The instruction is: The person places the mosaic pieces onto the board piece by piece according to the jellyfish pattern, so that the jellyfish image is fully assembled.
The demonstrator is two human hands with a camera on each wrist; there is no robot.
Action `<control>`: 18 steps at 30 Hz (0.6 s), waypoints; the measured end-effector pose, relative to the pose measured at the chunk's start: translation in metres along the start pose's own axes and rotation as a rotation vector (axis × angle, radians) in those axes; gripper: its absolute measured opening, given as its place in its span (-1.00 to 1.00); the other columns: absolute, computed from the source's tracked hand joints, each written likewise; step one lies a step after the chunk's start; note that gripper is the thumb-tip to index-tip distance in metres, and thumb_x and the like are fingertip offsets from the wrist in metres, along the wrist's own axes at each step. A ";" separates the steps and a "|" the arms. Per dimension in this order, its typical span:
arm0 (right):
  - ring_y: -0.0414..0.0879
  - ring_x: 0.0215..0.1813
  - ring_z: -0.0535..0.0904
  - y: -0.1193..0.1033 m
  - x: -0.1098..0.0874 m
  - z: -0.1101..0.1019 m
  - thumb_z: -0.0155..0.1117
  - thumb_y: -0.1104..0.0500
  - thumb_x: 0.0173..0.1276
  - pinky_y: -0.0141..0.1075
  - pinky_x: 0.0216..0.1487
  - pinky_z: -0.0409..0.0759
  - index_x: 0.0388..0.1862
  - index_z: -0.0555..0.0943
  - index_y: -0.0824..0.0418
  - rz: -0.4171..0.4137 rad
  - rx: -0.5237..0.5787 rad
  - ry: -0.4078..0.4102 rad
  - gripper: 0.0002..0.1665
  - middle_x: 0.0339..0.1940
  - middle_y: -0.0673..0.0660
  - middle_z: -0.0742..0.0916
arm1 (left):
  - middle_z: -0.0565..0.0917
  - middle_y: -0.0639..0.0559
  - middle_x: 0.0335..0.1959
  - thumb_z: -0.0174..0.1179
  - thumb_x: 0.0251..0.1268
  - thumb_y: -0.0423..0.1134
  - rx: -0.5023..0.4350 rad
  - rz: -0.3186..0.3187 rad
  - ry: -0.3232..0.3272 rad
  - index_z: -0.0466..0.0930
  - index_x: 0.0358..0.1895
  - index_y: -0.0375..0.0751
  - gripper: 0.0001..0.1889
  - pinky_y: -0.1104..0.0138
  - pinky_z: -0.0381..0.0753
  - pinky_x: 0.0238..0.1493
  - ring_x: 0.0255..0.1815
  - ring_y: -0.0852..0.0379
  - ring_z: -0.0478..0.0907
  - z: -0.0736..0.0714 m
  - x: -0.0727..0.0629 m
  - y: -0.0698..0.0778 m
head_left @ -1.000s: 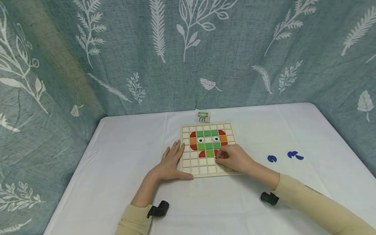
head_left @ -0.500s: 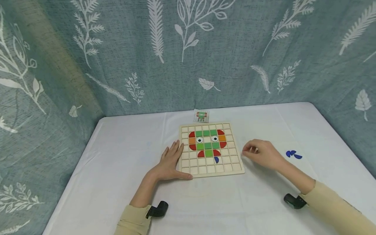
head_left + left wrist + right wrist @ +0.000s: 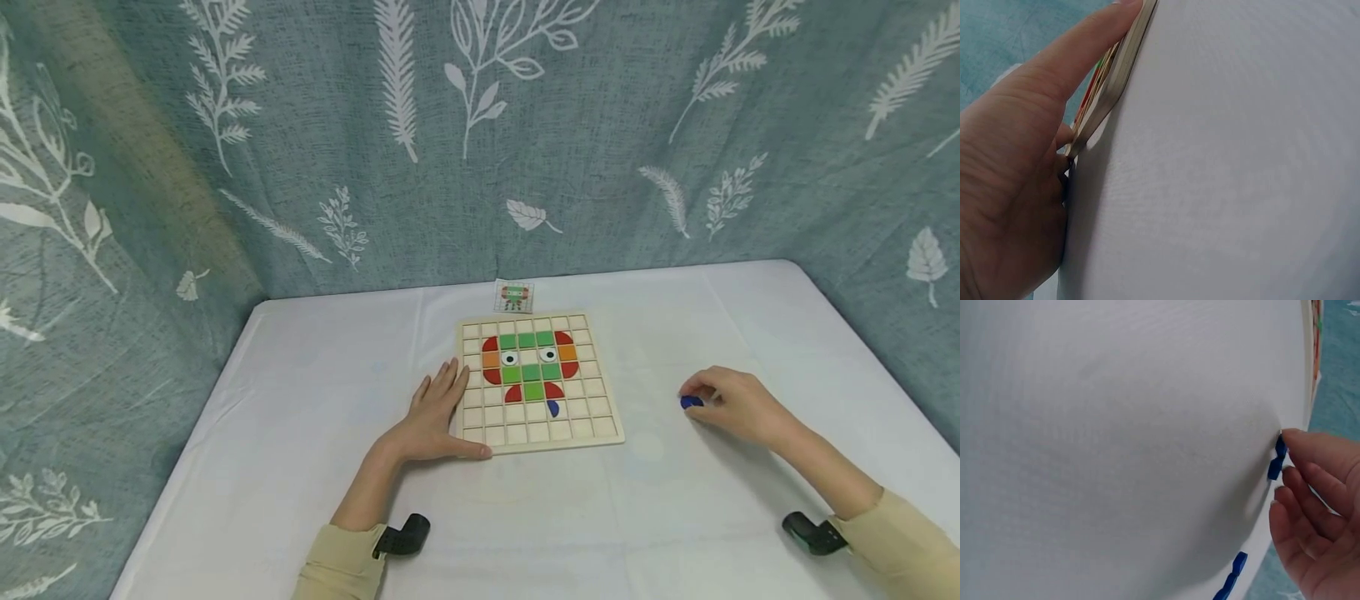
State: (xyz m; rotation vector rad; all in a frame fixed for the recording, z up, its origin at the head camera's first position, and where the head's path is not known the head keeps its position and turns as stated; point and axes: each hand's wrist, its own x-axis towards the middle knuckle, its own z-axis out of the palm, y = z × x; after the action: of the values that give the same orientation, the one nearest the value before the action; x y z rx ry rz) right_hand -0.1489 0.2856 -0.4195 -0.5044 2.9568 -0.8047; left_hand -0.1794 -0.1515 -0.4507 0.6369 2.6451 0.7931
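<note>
In the head view my left hand (image 3: 435, 417) lies spread along the left edge of a wooden grid board (image 3: 495, 436), its thumb on the near edge. The left wrist view shows that thumb (image 3: 1079, 53) against the board's rim. Red, orange and green tiles and two eye tiles form a figure on the board, with a blue half-round piece (image 3: 553, 408) below. Right of the board, my right hand (image 3: 738, 406) has thumb and fingertips around a pair of blue half-round pieces (image 3: 1277, 457) at the white cloth, pinching one of them.
A small pattern card (image 3: 514, 296) lies behind the board. More blue pieces (image 3: 1232, 578) lie on the cloth near my right hand, hidden by it in the head view. A patterned curtain (image 3: 420, 217) hangs behind the table.
My right hand has left the blue piece on the board and moved right to the pair of blue pieces on the cloth. My left hand has stayed on the board.
</note>
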 end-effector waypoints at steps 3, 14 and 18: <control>-0.05 -0.21 0.59 0.002 0.002 0.001 0.46 0.32 0.16 -0.19 -0.22 0.60 -0.19 0.68 0.26 -0.026 -0.004 0.011 -0.78 -0.25 0.06 0.69 | -0.31 -0.14 0.59 0.46 -0.14 0.28 0.002 0.000 -0.004 -0.26 0.57 -0.25 0.35 0.04 -0.44 0.49 0.58 -0.01 -0.42 0.000 0.000 0.001; -0.24 -0.42 0.46 0.007 0.018 0.011 0.45 0.07 0.24 -0.29 -0.38 0.50 -0.25 0.67 0.14 -0.045 -0.071 0.015 -0.79 -0.47 -0.13 0.61 | -0.31 -0.14 0.59 0.46 -0.13 0.28 0.012 -0.008 -0.008 -0.26 0.57 -0.25 0.34 0.04 -0.44 0.49 0.58 -0.01 -0.42 0.000 0.001 0.000; -0.23 -0.46 0.41 0.005 0.019 0.011 0.42 0.10 0.28 -0.30 -0.42 0.45 -0.17 0.67 0.16 -0.044 -0.078 -0.002 -0.79 -0.50 -0.13 0.57 | -0.31 -0.14 0.59 0.45 -0.12 0.28 0.016 -0.010 -0.011 -0.26 0.57 -0.25 0.34 0.04 -0.43 0.49 0.58 0.00 -0.43 0.000 0.000 0.000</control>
State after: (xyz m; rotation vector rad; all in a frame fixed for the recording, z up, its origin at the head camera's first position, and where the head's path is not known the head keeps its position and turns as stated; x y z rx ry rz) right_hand -0.1672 0.2782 -0.4300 -0.5756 2.9945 -0.6947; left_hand -0.1796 -0.1513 -0.4503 0.6296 2.6454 0.7639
